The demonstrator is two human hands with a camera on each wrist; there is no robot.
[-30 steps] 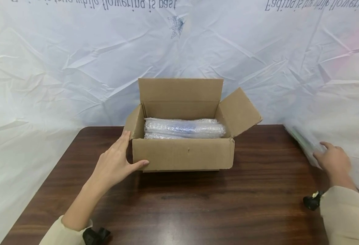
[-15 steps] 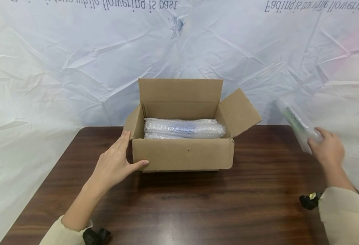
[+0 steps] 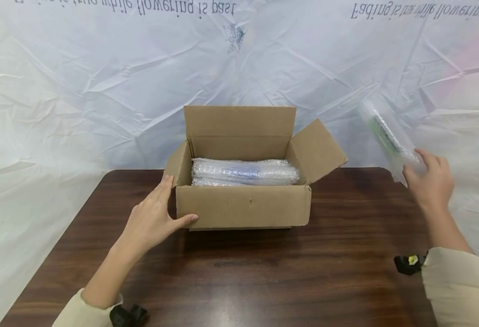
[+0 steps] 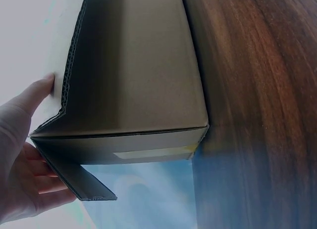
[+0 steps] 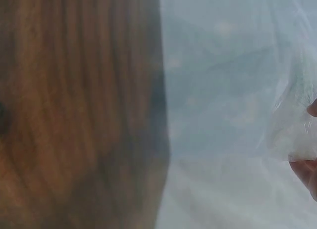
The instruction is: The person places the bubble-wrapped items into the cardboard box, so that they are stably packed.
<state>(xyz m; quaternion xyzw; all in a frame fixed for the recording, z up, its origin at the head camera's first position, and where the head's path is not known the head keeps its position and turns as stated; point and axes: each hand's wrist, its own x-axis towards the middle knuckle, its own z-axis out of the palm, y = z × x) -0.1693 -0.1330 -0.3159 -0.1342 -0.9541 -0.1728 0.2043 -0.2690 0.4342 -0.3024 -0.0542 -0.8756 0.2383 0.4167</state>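
Observation:
An open cardboard box [image 3: 243, 206] stands mid-table with its flaps spread. Inside lie bubble-wrapped packages [image 3: 245, 171], the top one showing a blue patch. My left hand [image 3: 151, 218] holds the box's near left corner, thumb against the front flap and fingers along the left flap; the left wrist view shows this corner between thumb [image 4: 37, 93] and fingers. Out to the right, my right hand [image 3: 433, 184] grips the lower end of a bubble-wrapped package [image 3: 386, 131] with a green and dark strip inside. It is raised and tilted. The right wrist view catches only its clear wrap [image 5: 292, 125] and some fingertips.
The dark wooden table [image 3: 239, 277] runs under the box and both forearms. A wrinkled white sheet [image 3: 141, 81] with printed words hangs behind the table and along its sides. The box's right flap [image 3: 320, 150] sticks outward.
My right hand has lifted the bubble-wrapped package from low at the table's right edge, moving up and slightly left. My left hand and the box have stayed nearly still.

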